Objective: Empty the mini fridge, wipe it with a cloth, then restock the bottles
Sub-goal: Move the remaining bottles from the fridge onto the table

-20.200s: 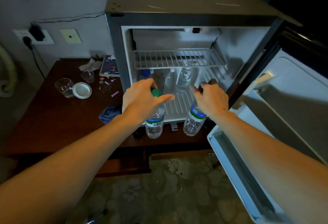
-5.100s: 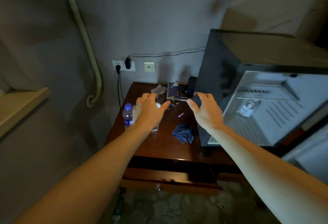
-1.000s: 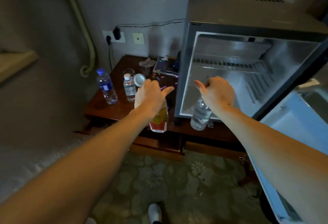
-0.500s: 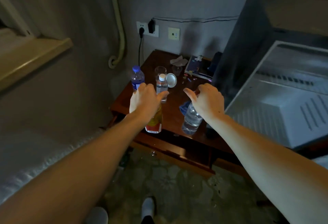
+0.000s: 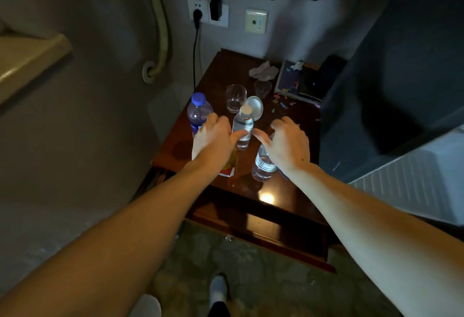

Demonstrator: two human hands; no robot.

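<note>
My left hand (image 5: 213,141) grips a bottle with a yellow and red label (image 5: 229,167) from above, low over the dark wooden table (image 5: 278,193). Beside it, my right hand (image 5: 286,146) grips a clear water bottle (image 5: 263,166) by its top. Whether either bottle touches the table I cannot tell. A blue-capped bottle (image 5: 198,113) and a small white-capped bottle (image 5: 243,126) stand just behind my hands. The mini fridge (image 5: 376,103) rises at the right, with its pale ribbed inner floor (image 5: 414,183) showing. The blue cloth is hidden behind my right hand.
A drinking glass (image 5: 235,98), a white lid (image 5: 254,108), a second small cup (image 5: 262,88), crumpled tissue (image 5: 263,70) and a book with small scraps (image 5: 293,81) crowd the back of the table. A wall socket with plugs (image 5: 208,12) and a pipe (image 5: 160,28) are behind.
Both hands have carried their bottles farther over the table, close to the two standing bottles. The view has turned left, away from the fridge opening.
</note>
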